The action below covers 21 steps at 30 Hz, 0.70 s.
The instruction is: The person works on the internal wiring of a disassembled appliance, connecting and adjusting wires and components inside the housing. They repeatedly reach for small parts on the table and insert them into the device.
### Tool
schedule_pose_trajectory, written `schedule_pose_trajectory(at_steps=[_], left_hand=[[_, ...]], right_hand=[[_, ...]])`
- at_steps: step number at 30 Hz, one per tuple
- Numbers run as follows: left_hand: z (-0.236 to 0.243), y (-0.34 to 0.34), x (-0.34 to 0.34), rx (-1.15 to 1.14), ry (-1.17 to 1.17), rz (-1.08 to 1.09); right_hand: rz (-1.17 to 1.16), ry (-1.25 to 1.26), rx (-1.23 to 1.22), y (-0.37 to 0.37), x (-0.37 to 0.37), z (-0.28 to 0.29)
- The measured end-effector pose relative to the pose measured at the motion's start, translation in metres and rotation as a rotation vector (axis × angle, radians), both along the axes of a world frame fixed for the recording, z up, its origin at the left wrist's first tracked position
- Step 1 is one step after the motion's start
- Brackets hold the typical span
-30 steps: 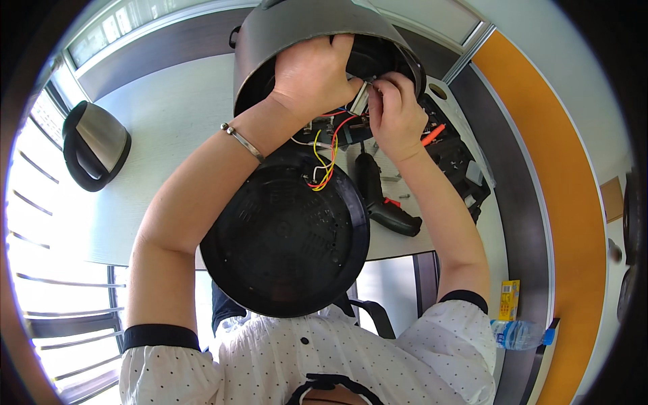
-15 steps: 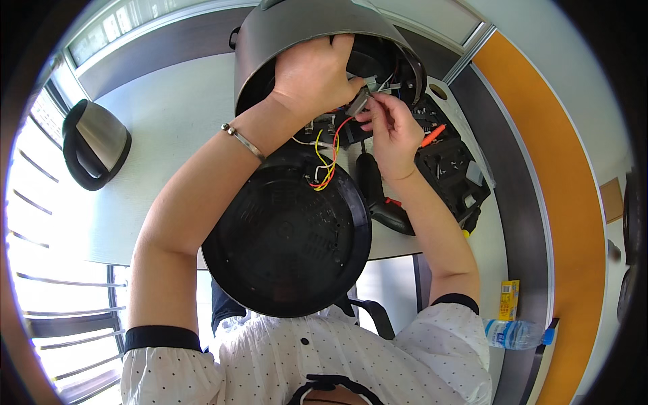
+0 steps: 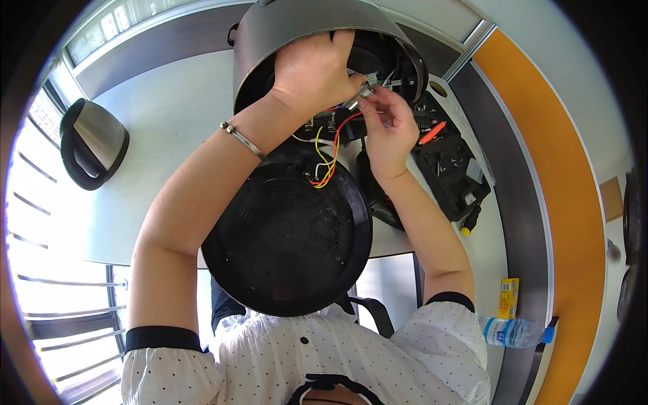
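A grey appliance housing (image 3: 307,19) lies on its side, open end facing me. My left hand (image 3: 310,74) reaches into it, fingers curled and partly hidden, thumb beside a small metal part (image 3: 358,98). My right hand (image 3: 390,138) pinches this part just right of that thumb. Red, yellow and white wires (image 3: 332,162) run down from the opening into a round black base (image 3: 287,246) close to my body. A dark hand tool (image 3: 374,206) lies partly hidden behind my right forearm.
A steel kettle (image 3: 94,142) stands on the left of the pale table (image 3: 162,101). An open tool case (image 3: 445,175), an orange-handled tool (image 3: 432,133) and a yellow-tipped screwdriver (image 3: 471,220) lie at right. A water bottle (image 3: 511,332) and yellow box (image 3: 508,297) are lower right.
My right hand has moved down and left, with its wrist lower and thumb now raised against the metal part, which has tilted. My left hand has stayed nearly still.
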<state>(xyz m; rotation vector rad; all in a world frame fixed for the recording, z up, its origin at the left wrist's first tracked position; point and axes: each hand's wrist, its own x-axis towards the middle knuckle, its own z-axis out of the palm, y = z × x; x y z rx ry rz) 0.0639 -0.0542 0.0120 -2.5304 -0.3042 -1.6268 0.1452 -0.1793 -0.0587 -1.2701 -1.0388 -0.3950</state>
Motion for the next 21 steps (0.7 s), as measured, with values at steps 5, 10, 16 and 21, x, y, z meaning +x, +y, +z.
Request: schedule_pose_trajectory(at_steps=[5,10,16,21], left_hand=[[-0.003,0.003,0.003,-0.020,0.026,-0.006],[0.001,-0.006,-0.005,-0.105,0.090,-0.041],[0.001,-0.005,-0.007,-0.094,0.086,-0.058],[-0.001,-0.004,-0.006,-0.093,0.069,-0.072]], right_hand=[[0.037,-0.118,0.027,-0.006,0.013,0.006],[0.307,0.331,-0.007,-0.015,0.009,0.016],[0.443,0.569,-0.028,-0.035,0.019,0.026],[0.348,0.426,-0.027,-0.038,0.016,0.021]])
